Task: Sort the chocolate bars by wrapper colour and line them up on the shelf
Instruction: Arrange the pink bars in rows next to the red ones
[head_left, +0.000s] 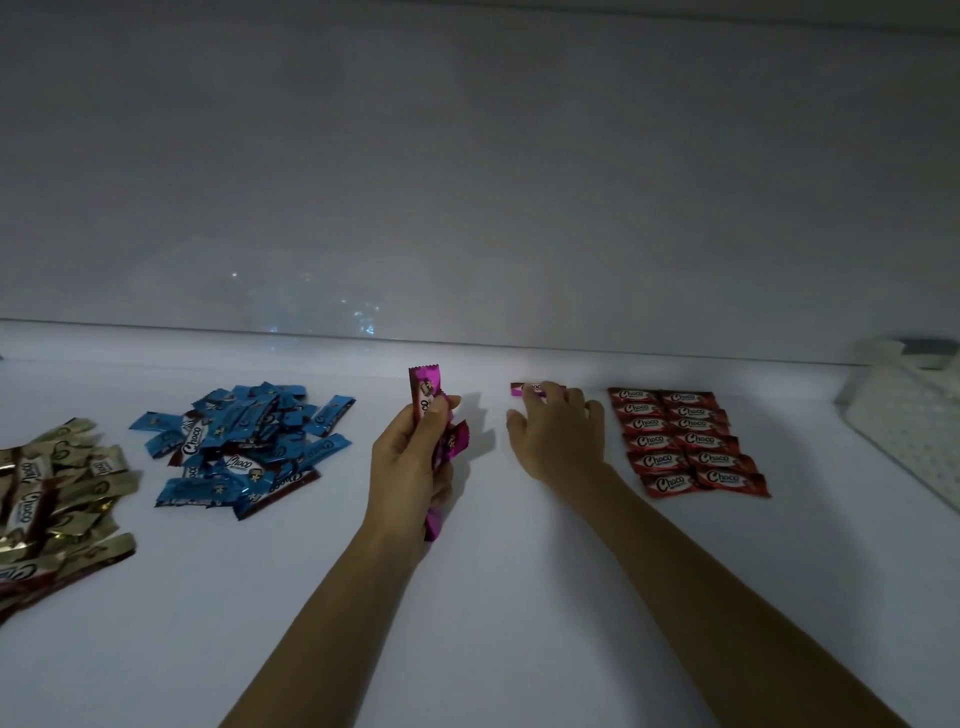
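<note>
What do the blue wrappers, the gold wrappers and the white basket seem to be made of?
Blue wrappers: probably glossy metallised film; they cast blue glints on the back wall. Gold wrappers: likely the same film, shiny and creased. White basket: seemingly matt moulded plastic, with rows of small holes in its wall.

shelf (519, 597): outer heap (57, 499) far left, inner heap (244, 447) beside it, lined-up bars (685, 441) right, basket (904, 431) rightmost

Shelf (519, 597), gold bars (57, 499) heaped at left edge, blue bars (244, 447) heaped alongside, purple bar (521, 388) near rear edge, red bars (685, 441) in two columns, basket (909, 431) at right edge
</note>
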